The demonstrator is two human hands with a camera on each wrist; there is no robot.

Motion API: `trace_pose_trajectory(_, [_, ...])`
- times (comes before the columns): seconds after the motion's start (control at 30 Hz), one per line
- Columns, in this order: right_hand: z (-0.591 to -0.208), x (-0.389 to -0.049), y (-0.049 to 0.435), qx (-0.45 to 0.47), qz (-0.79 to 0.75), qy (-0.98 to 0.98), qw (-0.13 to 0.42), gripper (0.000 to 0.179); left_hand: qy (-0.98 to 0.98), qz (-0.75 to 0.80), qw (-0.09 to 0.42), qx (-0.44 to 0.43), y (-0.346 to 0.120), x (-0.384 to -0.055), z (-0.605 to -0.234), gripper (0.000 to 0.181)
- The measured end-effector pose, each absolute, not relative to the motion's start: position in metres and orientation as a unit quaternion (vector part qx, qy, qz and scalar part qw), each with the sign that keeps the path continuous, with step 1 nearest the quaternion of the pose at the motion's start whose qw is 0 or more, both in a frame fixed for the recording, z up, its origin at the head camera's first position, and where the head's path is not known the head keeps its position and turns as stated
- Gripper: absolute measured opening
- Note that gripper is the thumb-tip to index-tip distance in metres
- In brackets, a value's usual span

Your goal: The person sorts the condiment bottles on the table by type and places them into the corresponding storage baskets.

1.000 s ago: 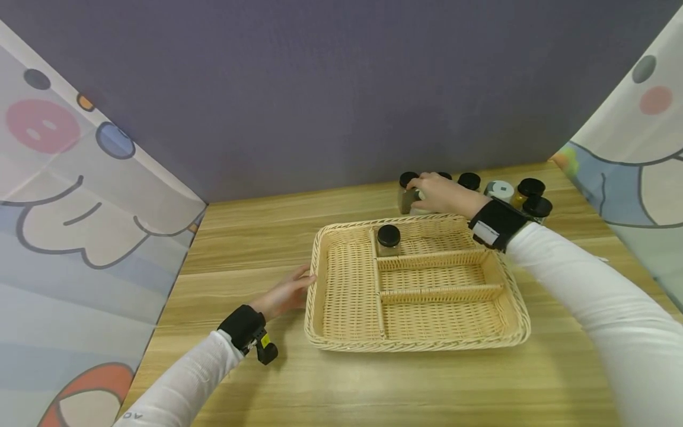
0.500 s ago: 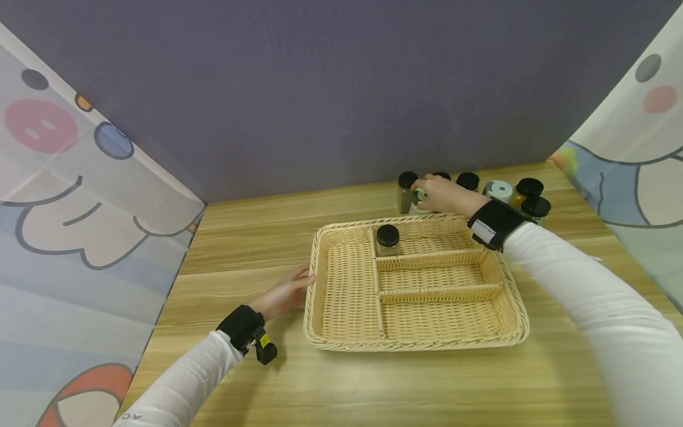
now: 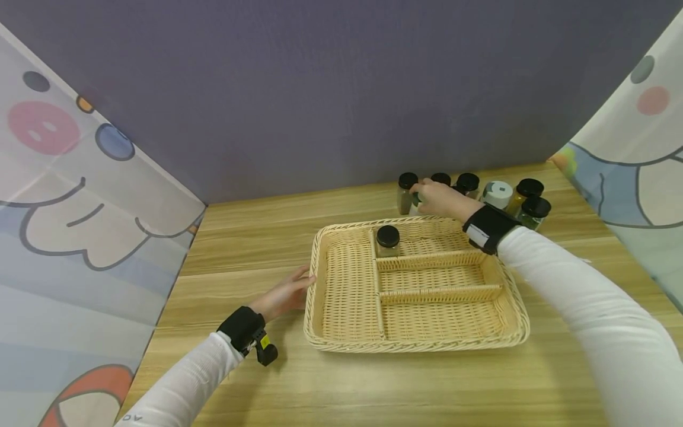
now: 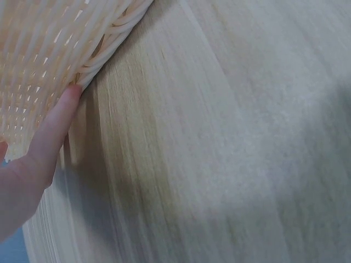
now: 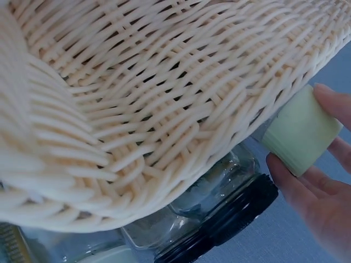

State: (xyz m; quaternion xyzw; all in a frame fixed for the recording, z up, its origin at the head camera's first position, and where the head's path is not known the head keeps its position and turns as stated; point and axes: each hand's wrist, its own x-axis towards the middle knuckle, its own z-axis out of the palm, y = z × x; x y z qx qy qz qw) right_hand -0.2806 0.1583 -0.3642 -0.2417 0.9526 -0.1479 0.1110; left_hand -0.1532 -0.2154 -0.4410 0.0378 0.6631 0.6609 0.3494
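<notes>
A pale wicker basket [image 3: 349, 284] with dividers sits on the wooden table. My left hand [image 3: 285, 295] rests at its left side, one straight finger touching the woven wall just under the rim in the left wrist view. Beyond the basket's back edge, my right hand [image 3: 441, 198] grips a jar by its pale green lid [image 5: 301, 131], thumb and fingers around it. The basket rim partly hides that jar's body. A black-lidded jar [image 3: 388, 237] stands upright in the basket's back compartment, against the long divider.
Left of my right hand stands a black-lidded jar [image 3: 407, 196]. To its right are more black-lidded jars [image 3: 468, 182], a white-lidded jar [image 3: 498, 193] and a jar with yellow contents [image 3: 527, 191]. A dark partition [image 3: 320, 101] rises behind; patterned cloth [image 3: 80, 237] hangs at both sides.
My right wrist has shifted slightly left, showing more of the jars behind it. My left hand and the basket have stayed in place.
</notes>
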Motion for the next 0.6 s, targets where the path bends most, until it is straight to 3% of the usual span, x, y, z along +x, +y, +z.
trace_pose_trajectory(0.6, [-0.3615,-0.2801,0.1553,-0.253,-0.131,0.953,0.107,0.049,0.663,0.656,0.357,0.046,-0.2161,-0.1519,-0.4377,0.05])
